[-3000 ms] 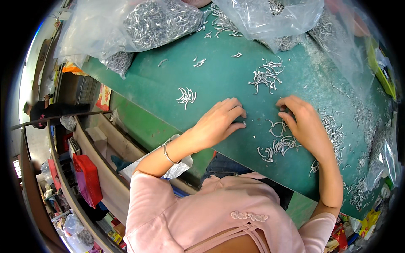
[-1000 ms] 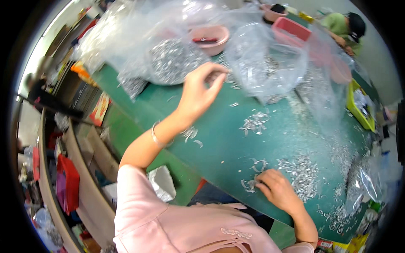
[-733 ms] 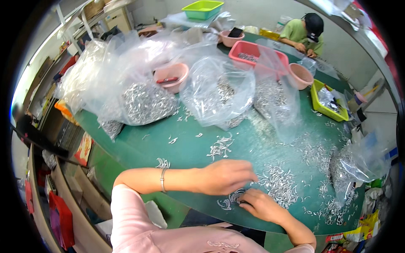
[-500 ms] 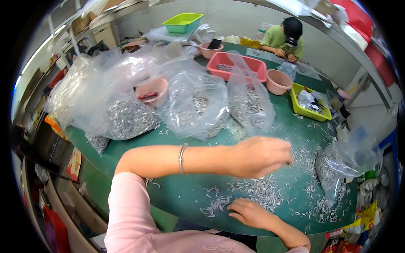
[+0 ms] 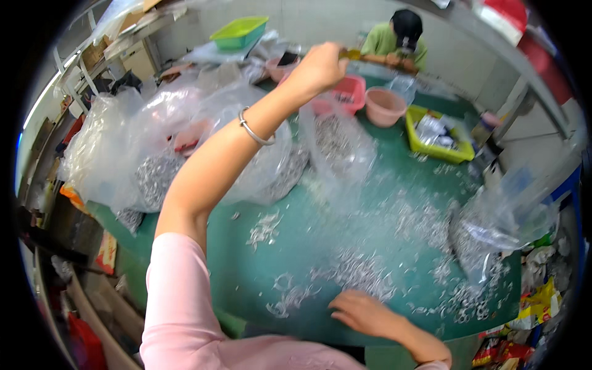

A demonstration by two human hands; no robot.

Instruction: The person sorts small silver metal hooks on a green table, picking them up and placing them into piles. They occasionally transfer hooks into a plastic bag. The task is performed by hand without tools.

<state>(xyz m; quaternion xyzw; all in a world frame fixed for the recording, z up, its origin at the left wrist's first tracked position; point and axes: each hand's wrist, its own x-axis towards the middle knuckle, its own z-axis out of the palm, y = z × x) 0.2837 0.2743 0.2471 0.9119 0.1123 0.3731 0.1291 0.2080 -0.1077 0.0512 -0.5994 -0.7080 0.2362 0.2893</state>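
Note:
My left hand (image 5: 319,66), with a silver bangle on the wrist, is raised over the far part of the table, in front of the pink tray (image 5: 354,94) of metal pieces. Its fingers are curled closed; what they hold, if anything, cannot be made out. At the near edge my right hand (image 5: 365,314) rests low, fingers loosely stretched and thumb apart, beside a spread pile of small curved silver metal pieces (image 5: 362,274). A looser cluster of the same pieces (image 5: 290,299) lies left of it, and a small heap (image 5: 264,229) sits farther left, below my left forearm.
Clear plastic bags (image 5: 336,139) of metal pieces line the far side, with another bag (image 5: 478,237) at the right. Beyond stand a pink bowl (image 5: 385,106), a yellow-green basket (image 5: 439,148) and a green tub (image 5: 239,34). Another person (image 5: 394,43) sits across the green table (image 5: 308,231).
My left hand has swung up and away, from above the near pile to the pink tray. A small heap now shows where my forearm was. My right hand stays nearly in place.

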